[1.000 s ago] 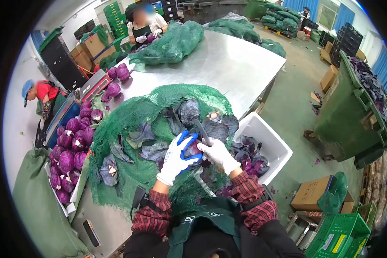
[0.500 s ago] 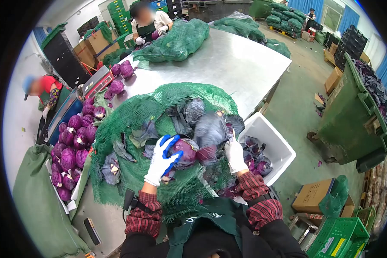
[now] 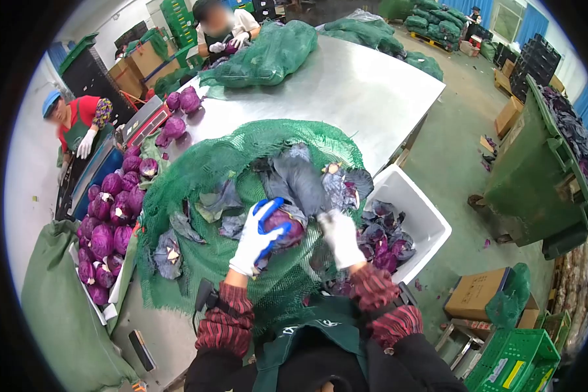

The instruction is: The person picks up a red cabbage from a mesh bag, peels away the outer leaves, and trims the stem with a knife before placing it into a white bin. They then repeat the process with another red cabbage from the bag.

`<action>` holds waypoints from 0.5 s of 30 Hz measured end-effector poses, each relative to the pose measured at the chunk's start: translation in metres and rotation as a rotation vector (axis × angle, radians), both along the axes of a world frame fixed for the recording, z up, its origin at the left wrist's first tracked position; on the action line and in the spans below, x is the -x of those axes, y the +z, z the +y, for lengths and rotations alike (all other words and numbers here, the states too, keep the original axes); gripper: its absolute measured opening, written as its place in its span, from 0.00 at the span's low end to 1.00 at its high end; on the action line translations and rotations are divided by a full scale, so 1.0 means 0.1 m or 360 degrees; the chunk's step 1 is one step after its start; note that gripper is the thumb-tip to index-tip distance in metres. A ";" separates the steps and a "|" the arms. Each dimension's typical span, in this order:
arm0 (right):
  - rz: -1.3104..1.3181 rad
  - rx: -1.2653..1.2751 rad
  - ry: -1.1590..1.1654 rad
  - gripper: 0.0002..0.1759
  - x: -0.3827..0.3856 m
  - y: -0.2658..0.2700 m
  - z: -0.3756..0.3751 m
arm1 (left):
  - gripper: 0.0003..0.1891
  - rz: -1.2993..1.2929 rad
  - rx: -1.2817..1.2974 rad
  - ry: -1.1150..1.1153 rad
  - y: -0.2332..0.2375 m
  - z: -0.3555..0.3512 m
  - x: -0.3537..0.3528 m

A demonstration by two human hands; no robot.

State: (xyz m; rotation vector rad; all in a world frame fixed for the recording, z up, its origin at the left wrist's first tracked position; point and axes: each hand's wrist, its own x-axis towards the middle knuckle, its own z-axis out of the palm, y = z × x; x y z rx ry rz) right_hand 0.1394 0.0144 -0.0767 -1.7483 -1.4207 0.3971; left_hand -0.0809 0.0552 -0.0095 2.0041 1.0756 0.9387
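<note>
A white glove with blue fingertips covers my left hand (image 3: 260, 236), whose fingers wrap round a red cabbage (image 3: 290, 228) above the green net (image 3: 209, 157). My right hand (image 3: 338, 236), in a white glove, is just right of that cabbage; its fingers are smeared by motion, and whether they hold anything is unclear. Dark outer leaves (image 3: 297, 179) lie on the net beyond both hands. Beside them sits another cabbage (image 3: 340, 186) with its cut stem showing. A trimmed leaf piece (image 3: 168, 255) rests at the net's left side.
To the right stands a white bin (image 3: 428, 228) with leaves inside. Peeled cabbages (image 3: 102, 240) fill a container at left. The metal table (image 3: 379, 85) extends ahead, bearing a green net sack (image 3: 268, 59). Two co-workers (image 3: 219, 29) (image 3: 81, 124) stand beyond. A green wheeled bin (image 3: 529, 176) is at right.
My right hand has moved slightly left, toward the held cabbage. The blurred leaf above it now hangs or lies farther left. The co-worker at left has raised their head and turned.
</note>
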 end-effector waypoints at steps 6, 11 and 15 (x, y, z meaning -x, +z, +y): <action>-0.0078 -0.0013 -0.0268 0.26 -0.41 0.30 -0.23 | 0.30 -0.0051 0.0230 0.0064 0.03 0.10 0.06; 0.0471 0.0305 0.0267 0.36 0.00 0.73 -0.28 | 0.40 0.0590 -0.0211 -0.0003 0.29 -0.06 -0.22; 0.0763 0.0484 0.0508 0.30 -0.01 0.56 -0.03 | 0.42 0.0691 -0.0285 -0.0024 0.36 -0.18 -0.30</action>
